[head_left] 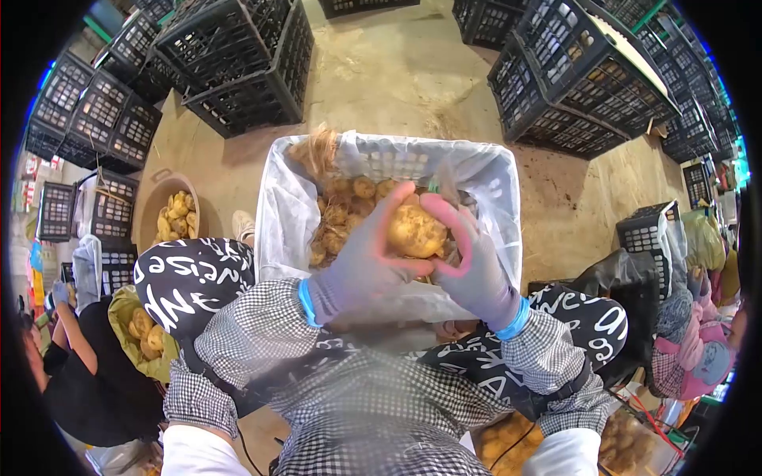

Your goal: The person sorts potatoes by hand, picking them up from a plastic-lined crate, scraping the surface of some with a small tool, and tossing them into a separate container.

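A round yellow-brown potato (416, 231) is up in front of me, between my two gloved hands above the lined crate (268, 202). My left hand (361, 247) curves around its left side, with the thumb beneath. From the right, my right hand (475, 258) closes on it, index finger at the top and thumb low. Both gloves are grey with pinkish fingers, and blue bands circle the wrists. Below lie several more potatoes (337, 216) in the crate, partly hidden by my hands. A tuft of brown fibres (319, 151) hangs over the far left corner.
Stacked black crates (246, 67) stand ahead on the left, with another stack (583, 79) on the right. A tan tub (144, 208) of potatoes sits left. Beside my left knee is a yellow-green bag (121, 317) of potatoes. Other people (99, 373) are at both sides.
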Demonstrator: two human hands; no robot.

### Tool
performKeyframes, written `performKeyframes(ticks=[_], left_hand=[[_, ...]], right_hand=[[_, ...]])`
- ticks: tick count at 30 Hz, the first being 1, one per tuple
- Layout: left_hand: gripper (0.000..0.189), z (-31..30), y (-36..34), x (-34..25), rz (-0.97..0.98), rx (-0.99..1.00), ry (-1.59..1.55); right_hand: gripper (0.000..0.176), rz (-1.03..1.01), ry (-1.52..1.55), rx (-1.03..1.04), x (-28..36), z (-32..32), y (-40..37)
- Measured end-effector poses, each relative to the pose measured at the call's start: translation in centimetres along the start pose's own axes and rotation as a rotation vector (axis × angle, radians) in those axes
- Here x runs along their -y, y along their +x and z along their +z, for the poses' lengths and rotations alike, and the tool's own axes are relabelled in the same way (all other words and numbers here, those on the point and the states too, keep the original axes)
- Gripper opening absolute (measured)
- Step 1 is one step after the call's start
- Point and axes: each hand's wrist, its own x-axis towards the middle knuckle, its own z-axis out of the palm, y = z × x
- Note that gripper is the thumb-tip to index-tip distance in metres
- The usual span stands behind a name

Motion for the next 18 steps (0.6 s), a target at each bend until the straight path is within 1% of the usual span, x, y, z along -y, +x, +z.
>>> performKeyframes(ticks=[2, 4, 6, 7, 8, 10, 11, 14, 15, 16, 17, 18], left_hand=[[0.079, -0.7, 0.7, -0.6, -0.064, 0.063, 0.111], [0.079, -1.0, 0.6, -1.2, -0.151, 0.045, -0.046], [0.08, -1.2, 0.9, -2.2, -0.198, 0.013, -0.012], [0.08, -1.3, 0.9, -2.8, -0.206, -0.014, 0.099], [0.08, -1.2, 1.0, -3.2, -0.214, -0.04, 0.209], [0.082, -0.4, 0.7, -3.6, -0.274, -0.033, 0.107], [0.083, 0.0, 0.6, -3.6, -0.307, -0.027, 0.057], [0.082, -0.1, 0.2, -2.1, -0.04, 0.034, 0.518], [0.081, 0.0, 0.2, -1.7, -0.098, 0.07, 0.335], [0.08, 0.1, 0.0, -1.2, -0.155, 0.1, 0.152], [0.079, 0.1, 0.1, -1.1, -0.21, 0.13, -0.028], [0.079, 0.0, 0.3, -1.3, -0.161, 0.14, 0.079]], right_hand=[[0.071, 0.001, 0.007, 0.033, 0.1, 0.3, 0.6], [0.069, 0.005, 0.062, 0.062, -0.3, 0.0, 0.8], [0.067, 0.232, 0.501, 0.011, -0.9, -0.8, 0.7], [0.067, 0.347, 0.72, -0.015, -0.9, -1.0, 0.8], [0.065, 0.286, 0.505, 0.029, -0.6, -1.3, 0.9], [0.061, 0.168, 0.076, 0.113, 0.8, -1.6, 1.2], [0.063, 0.17, -0.065, 0.083, 0.7, -0.3, 1.3], [0.063, 0.389, 0.198, 0.058, 0.8, 0.1, 0.8], [0.052, 0.36, 0.244, 0.038, 0.1, 0.2, 0.5], [0.046, 0.331, 0.291, 0.019, -0.3, 0.2, 0.4], [0.043, 0.362, 0.284, -0.006, -0.6, -0.3, 0.6], [0.041, 0.399, 0.279, -0.03, -0.5, -0.6, 0.9]])
